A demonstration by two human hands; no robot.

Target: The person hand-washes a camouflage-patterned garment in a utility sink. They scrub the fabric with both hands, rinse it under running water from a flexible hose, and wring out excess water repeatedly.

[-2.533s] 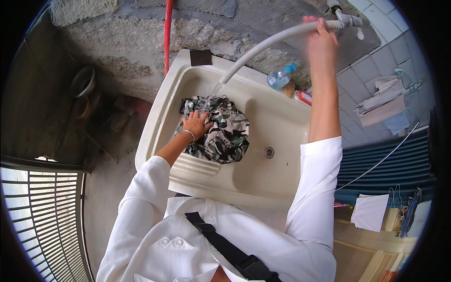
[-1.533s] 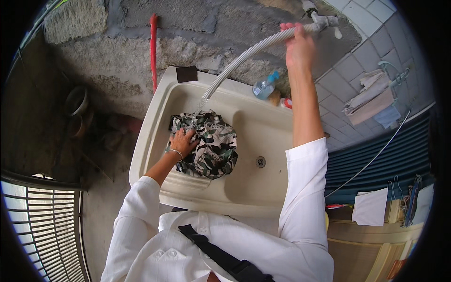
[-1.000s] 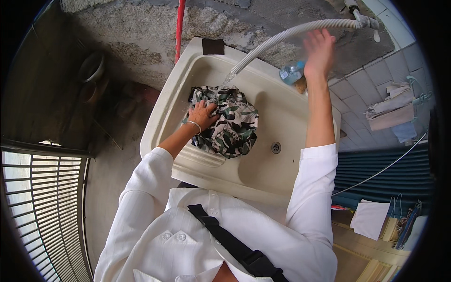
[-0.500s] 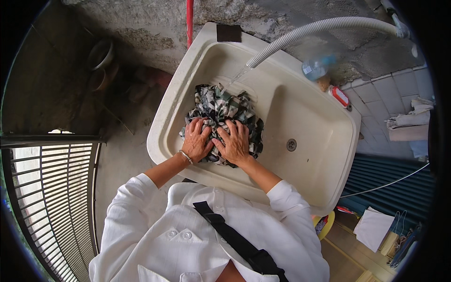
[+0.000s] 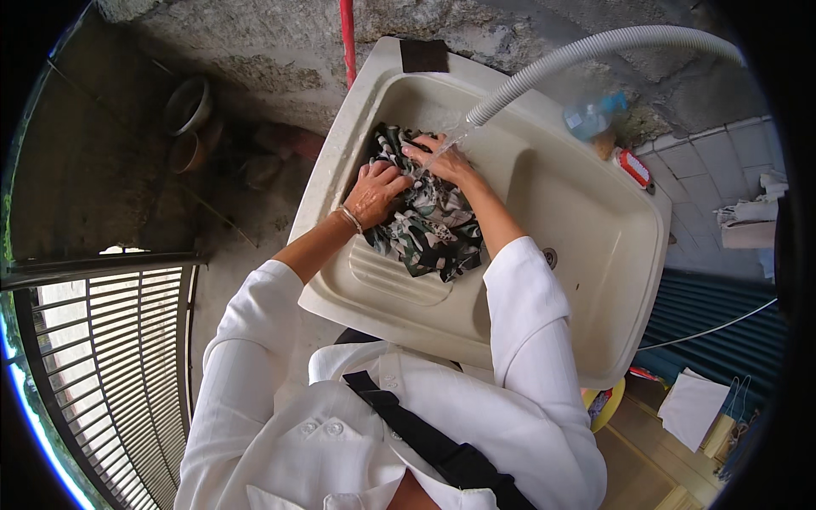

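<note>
A wet, crumpled camouflage-patterned cloth (image 5: 425, 242) lies bunched in the left, ribbed part of the cream laundry sink (image 5: 625, 314); whether it is a garment I cannot tell. On its far left side my left hand (image 5: 374, 197) has its fingers bent into the folds. At the cloth's far end my right hand (image 5: 444, 161) curls round the fabric, its fingertips partly hidden among the folds. Water runs from a grey corrugated hose (image 5: 544, 72) and falls beside my right hand. Below the cloth, the washboard ridges (image 5: 395, 276) show bare.
A drain (image 5: 550, 257) sits in the sink's right basin. Along the far right rim stand a blue-capped clear bottle (image 5: 586, 119) and a red-and-white brush (image 5: 633, 167). A dark patch (image 5: 424, 56) covers the far left corner. At left is a barred railing (image 5: 119, 340).
Both hands have moved from the cloth's near part to its far end, drawing the far fabric together. The cloth's near edge has shifted away from the sink's front, baring the ridges.
</note>
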